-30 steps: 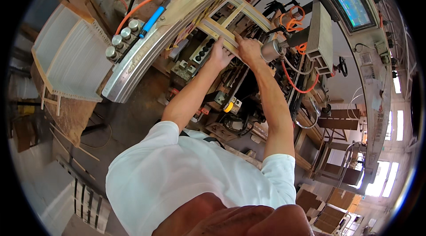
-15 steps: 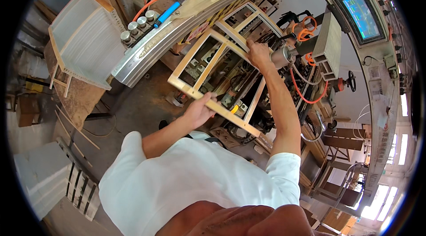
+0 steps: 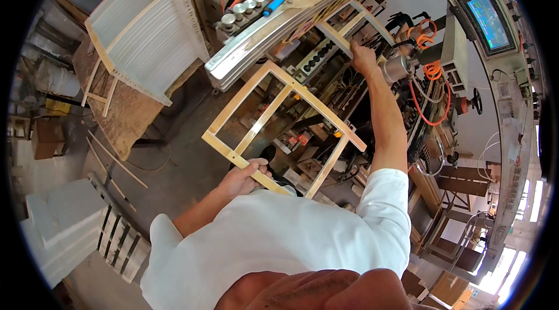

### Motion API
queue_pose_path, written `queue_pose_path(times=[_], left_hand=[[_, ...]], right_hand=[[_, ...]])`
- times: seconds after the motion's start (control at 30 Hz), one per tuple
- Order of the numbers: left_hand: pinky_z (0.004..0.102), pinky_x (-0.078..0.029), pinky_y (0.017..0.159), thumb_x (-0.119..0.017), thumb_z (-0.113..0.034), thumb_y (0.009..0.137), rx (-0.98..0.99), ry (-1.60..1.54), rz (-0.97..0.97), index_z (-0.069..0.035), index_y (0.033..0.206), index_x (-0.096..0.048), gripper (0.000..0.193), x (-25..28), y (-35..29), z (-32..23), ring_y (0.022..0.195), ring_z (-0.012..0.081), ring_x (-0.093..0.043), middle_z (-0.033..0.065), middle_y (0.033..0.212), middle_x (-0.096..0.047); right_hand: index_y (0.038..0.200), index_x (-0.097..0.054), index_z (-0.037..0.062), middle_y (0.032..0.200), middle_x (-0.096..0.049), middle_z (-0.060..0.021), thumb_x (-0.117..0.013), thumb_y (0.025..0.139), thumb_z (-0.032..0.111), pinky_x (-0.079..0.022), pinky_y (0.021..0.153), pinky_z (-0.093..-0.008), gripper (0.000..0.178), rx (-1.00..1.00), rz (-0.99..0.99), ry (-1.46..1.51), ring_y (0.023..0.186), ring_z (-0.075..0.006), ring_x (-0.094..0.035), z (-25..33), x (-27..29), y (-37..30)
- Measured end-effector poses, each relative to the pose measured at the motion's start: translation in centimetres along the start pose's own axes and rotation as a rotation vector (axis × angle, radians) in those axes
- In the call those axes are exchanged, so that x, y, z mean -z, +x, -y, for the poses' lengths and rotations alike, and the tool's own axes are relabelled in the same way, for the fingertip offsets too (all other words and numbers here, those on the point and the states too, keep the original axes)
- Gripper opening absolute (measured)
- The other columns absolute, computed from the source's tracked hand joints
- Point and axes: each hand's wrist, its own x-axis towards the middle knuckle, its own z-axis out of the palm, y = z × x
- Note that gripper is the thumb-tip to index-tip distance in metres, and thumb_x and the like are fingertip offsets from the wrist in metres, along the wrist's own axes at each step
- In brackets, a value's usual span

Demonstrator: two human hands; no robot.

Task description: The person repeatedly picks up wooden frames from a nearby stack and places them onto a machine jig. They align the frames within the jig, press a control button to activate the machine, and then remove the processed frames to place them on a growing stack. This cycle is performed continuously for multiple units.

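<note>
A light wooden frame with a crossbar [image 3: 256, 128] is tilted in front of my body. My left hand [image 3: 247, 177] is closed round its near rail. Farther off, a second wooden frame [image 3: 335, 37] of the same kind sits in the machine. My right hand [image 3: 365, 60] reaches out to it, fingers bent over the end of its near rail; the fingertips are partly hidden. Close to my right wrist is a metal cylinder [image 3: 396, 69] of the machine.
A stack of similar frames [image 3: 140, 24] rests on a worn board at the left. A curved metal beam [image 3: 256, 48] carries round knobs and a blue pen [image 3: 278, 2]. Orange hoses, a control screen [image 3: 488, 21] and a handwheel [image 3: 477, 100] are at the right. Thin strips lie on the floor.
The held frame has come away from the machine, toward my body and down, in my left hand. My right hand has left it and is now at the other frame. The view has shifted.
</note>
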Motion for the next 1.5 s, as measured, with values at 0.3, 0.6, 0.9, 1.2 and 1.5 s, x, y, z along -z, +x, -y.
queue_pose_path(times=[0.3,0.6,0.9,1.2,1.5], left_hand=[[0.0412,-0.043,0.096,-0.063,-0.019,0.089,-0.066,-0.135,-0.195,-0.004,0.106,-0.056,0.024,4.7,-4.6,-1.9,0.092,0.0241,-0.057,0.0050,0.088,-0.056],[0.0482,-0.047,0.095,-0.058,-0.006,0.086,-0.192,-0.097,-0.613,-0.001,0.096,-0.055,0.012,15.7,-1.0,-4.9,0.081,0.0239,-0.056,0.0063,0.078,-0.054],[0.0474,-0.050,0.090,-0.059,-0.008,0.088,-0.239,0.030,-0.644,-0.002,0.100,-0.056,0.014,18.2,1.3,-2.3,0.084,0.0257,-0.058,0.0068,0.084,-0.055],[0.0474,-0.052,0.088,-0.058,-0.009,0.089,-0.232,-0.015,-0.759,-0.002,0.095,-0.055,0.010,19.3,2.1,0.3,0.088,0.0266,-0.059,0.0072,0.085,-0.053],[0.0445,-0.052,0.087,-0.056,-0.009,0.088,-0.295,-0.096,-0.853,-0.002,0.089,-0.053,0.007,16.7,2.2,1.7,0.084,0.0277,-0.059,0.0077,0.081,-0.053]], right_hand=[[0.125,-0.040,0.0049,0.085,-0.065,-0.0212,-0.060,0.076,0.001,-0.046,0.071,-0.0530,0.053,0.066,-0.185,0.095,0.082,-0.0419,-0.062,-1.5,-1.9,0.0],[0.099,-0.062,0.0102,0.099,-0.067,-0.0103,-0.062,0.076,0.003,-0.040,0.088,-0.0474,0.024,0.062,0.044,0.049,0.095,-0.0301,-0.063,-1.0,1.5,-0.5],[0.098,-0.061,0.0131,0.096,-0.067,-0.0072,-0.065,0.073,0.008,-0.036,0.091,-0.0430,0.025,0.125,0.059,0.057,0.095,-0.0268,-0.063,-2.5,1.4,0.0],[0.099,-0.059,0.0115,0.095,-0.067,-0.0118,-0.064,0.073,0.006,-0.034,0.096,-0.0528,0.027,0.137,-0.024,0.085,0.097,-0.0338,-0.062,-2.4,1.5,-0.5],[0.116,-0.053,0.0112,0.101,-0.066,-0.0135,-0.064,0.075,0.008,-0.030,0.099,-0.0631,0.042,0.155,-0.067,0.063,0.102,-0.0354,-0.060,-1.9,2.3,-1.2]])
